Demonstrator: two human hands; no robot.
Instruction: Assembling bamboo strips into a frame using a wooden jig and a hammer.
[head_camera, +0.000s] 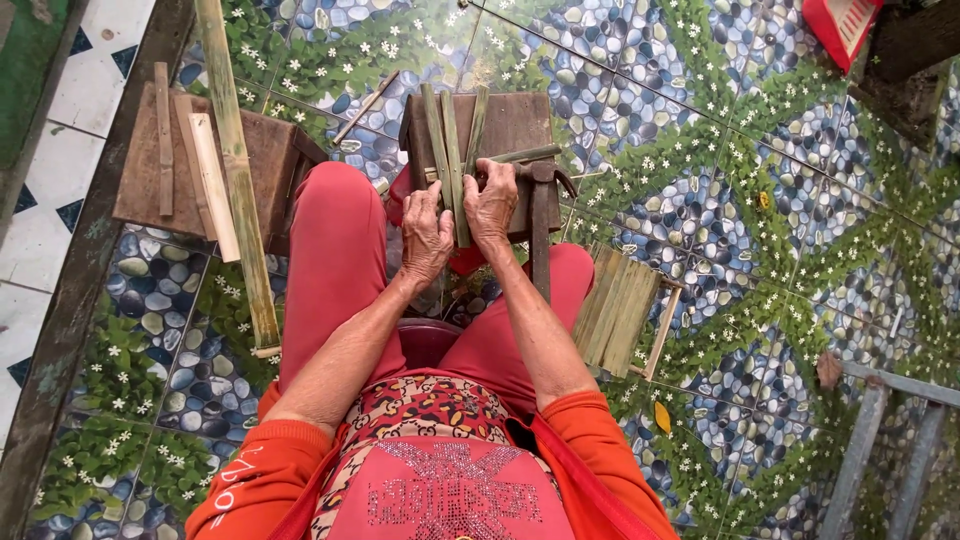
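Centrally, both hands' grip shut on green strips (455, 160) — wooden block (510, 125) beneath, bamboo pole (238, 170) left.

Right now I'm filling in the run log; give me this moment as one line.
left hand: grips bamboo strips | right hand: grips same strips | support: wooden block | beside: strip bundle, bamboo pole

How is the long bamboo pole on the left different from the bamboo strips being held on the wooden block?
The long green bamboo pole is whole and round, lying untouched across the left wooden stool; the thin green bamboo strips are split flat, much shorter, and pinned on the dark wooden block by the left hand and right hand. Both are green bamboo.
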